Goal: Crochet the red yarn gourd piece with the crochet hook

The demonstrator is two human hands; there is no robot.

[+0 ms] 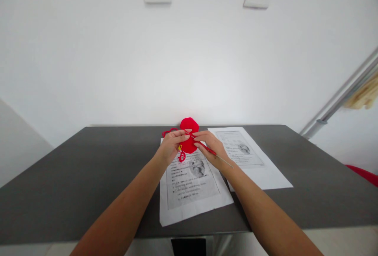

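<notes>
the left hand (pixel 171 144) pinches the red crochet piece (pixel 189 136) by its edge, fingers pressed on the fabric, holding it up above the desk (pixel 88 169) so the working edge faces the hook. a loop of red yarn (pixel 169 132) trails off behind that hand, and a small yellow marker (pixel 180 147) hangs by it. the right hand (pixel 210 146) grips a red-handled crochet hook (pixel 210 151) like a pencil, tip at the piece. two printed sheets (pixel 191 185) lie flat beneath, seemingly for reading at a glance.
</notes>
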